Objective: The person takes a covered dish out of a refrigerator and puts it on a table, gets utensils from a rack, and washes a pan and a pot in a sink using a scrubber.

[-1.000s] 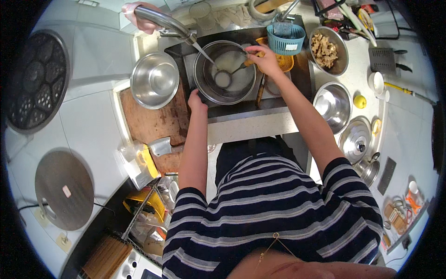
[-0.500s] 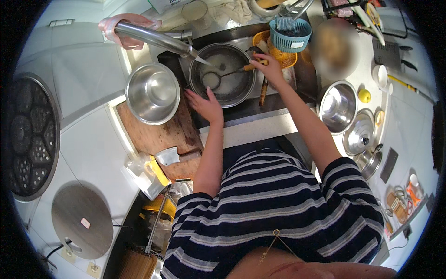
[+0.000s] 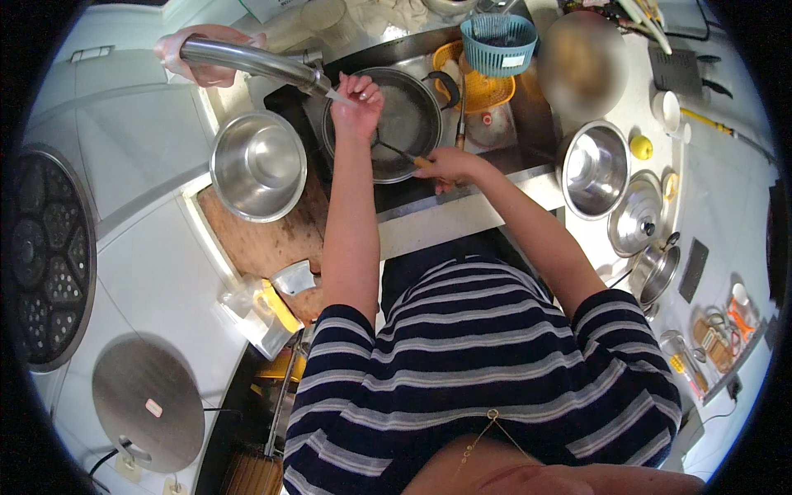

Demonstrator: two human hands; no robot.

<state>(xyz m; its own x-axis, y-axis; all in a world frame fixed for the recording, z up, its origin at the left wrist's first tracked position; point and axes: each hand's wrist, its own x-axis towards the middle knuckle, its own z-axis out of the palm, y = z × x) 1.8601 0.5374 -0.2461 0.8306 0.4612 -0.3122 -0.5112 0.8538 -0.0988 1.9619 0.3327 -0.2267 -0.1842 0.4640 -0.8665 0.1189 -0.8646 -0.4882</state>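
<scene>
In the sink (image 3: 524,153) sits a dark round pan (image 3: 438,136) with a black side handle, holding cloudy liquid. My left hand (image 3: 360,107) is over the pan's left side, under the faucet (image 3: 305,76), with running water meeting it. Its fingers are loosely bent and slightly apart, with nothing in them. Near the pan's front right rim, my right hand (image 3: 454,168) grips the wooden handle of a thin-shafted round skimmer (image 3: 397,151). The skimmer's shaft slants into the pan; its head is hidden behind my left wrist. Another wooden-handled utensil (image 3: 460,124) lies right of the pan.
A steel bowl (image 3: 258,169) stands left, by a wooden board (image 3: 247,239) with a cleaver (image 3: 295,279). Behind the pan are a yellow basket (image 3: 495,92) and a teal basket (image 3: 499,56). On the right counter are a steel pot (image 3: 596,169), a lid (image 3: 634,216) and a yellow-green fruit (image 3: 641,148).
My left hand has gone from the pan's left rim up into the faucet's stream. My right hand, still gripping the skimmer, has come nearer and slightly left.
</scene>
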